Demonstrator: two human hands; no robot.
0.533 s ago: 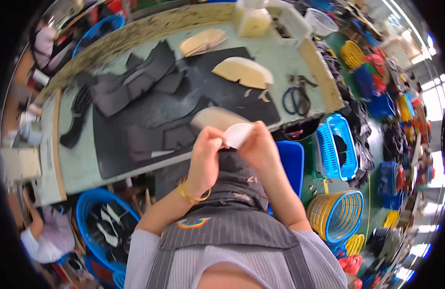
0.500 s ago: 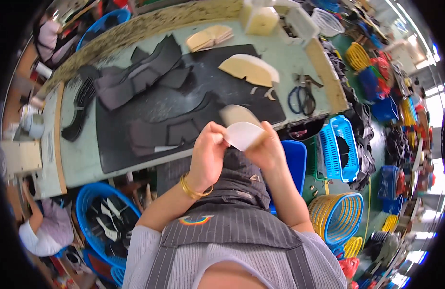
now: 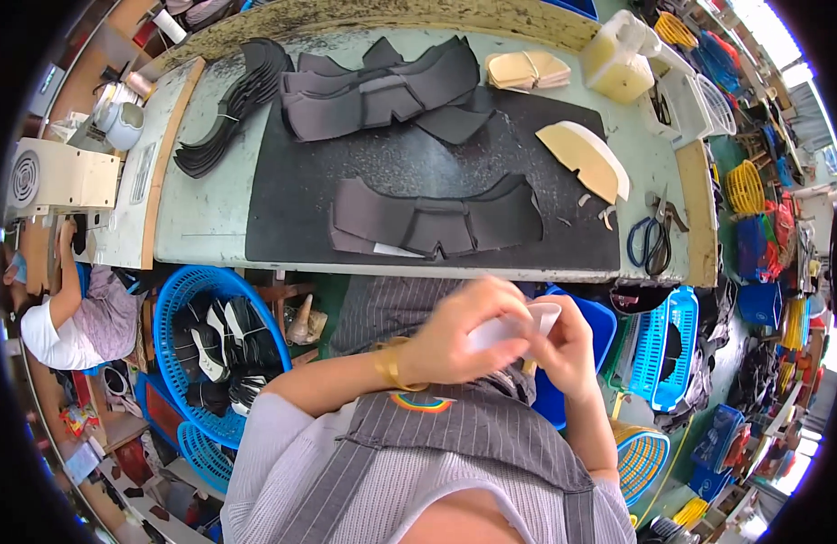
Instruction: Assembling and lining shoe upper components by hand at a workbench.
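Note:
Above my lap, just off the table's near edge, a thin white curved piece (image 3: 544, 315) is bent between my two hands. My left hand (image 3: 468, 331), with a gold bangle at its wrist, is closed on it and somewhat blurred. The fingers of my right hand (image 3: 566, 349) pinch its other end. On the black mat (image 3: 291, 204) nearest to me lie dark shaped fabric pieces (image 3: 441, 220) with a notch in their lower edge. Similar dark pieces (image 3: 382, 100) are stacked farther back. Cream half-moon pieces (image 3: 577, 159) rest on the mat's right side, beside small pale scraps (image 3: 606, 216).
Scissors (image 3: 654, 243) lie at the table's right end. A tied cream bundle (image 3: 527, 70), a plastic jug (image 3: 620, 59) and black strips (image 3: 237, 109) stand farther back. Blue baskets (image 3: 169, 317) flank me on the floor. Another person (image 3: 92, 308) sits at the left.
My view has shifted, so the table appears farther right and up. Both hands have come closer together over my lap, and the white piece is now folded or curled between them.

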